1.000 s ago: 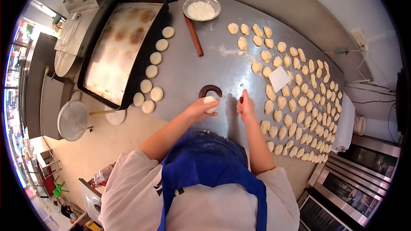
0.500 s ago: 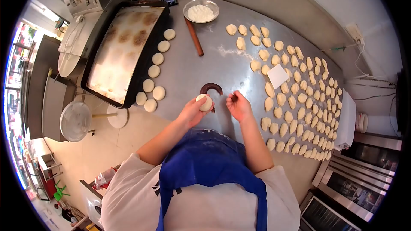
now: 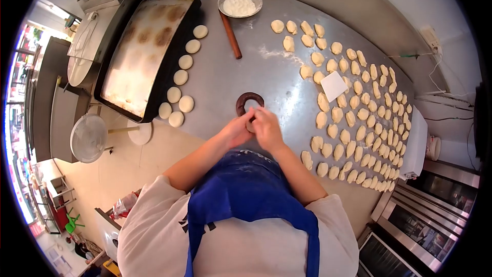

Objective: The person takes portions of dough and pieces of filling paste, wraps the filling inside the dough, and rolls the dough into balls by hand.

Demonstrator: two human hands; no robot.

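Note:
My left hand [image 3: 234, 132] is closed around a round dough piece [image 3: 250, 126], mostly hidden between my hands. My right hand [image 3: 267, 129] meets it, with its fingertips bunched on top of the dough; motion blurs them slightly. Just beyond my fingers, a dark brown, curved roll of what looks like filling paste [image 3: 241, 104] lies on the steel table [image 3: 215, 84]. Its near part is hidden by my hands. Smooth round dough pieces [image 3: 180, 77] line the table's left side. Many rough dough lumps [image 3: 350, 118] are spread over the right side.
A black-rimmed baking tray [image 3: 149, 103] with a browned surface stands at the left. A wooden rolling pin [image 3: 230, 36] lies near a metal bowl of white flour [image 3: 240, 6] at the back. A white square scraper [image 3: 334, 86] rests among the lumps.
My right hand has moved left from beside the paste roll and joined my left hand at the dough piece. The paste roll now looks more like a closed ring.

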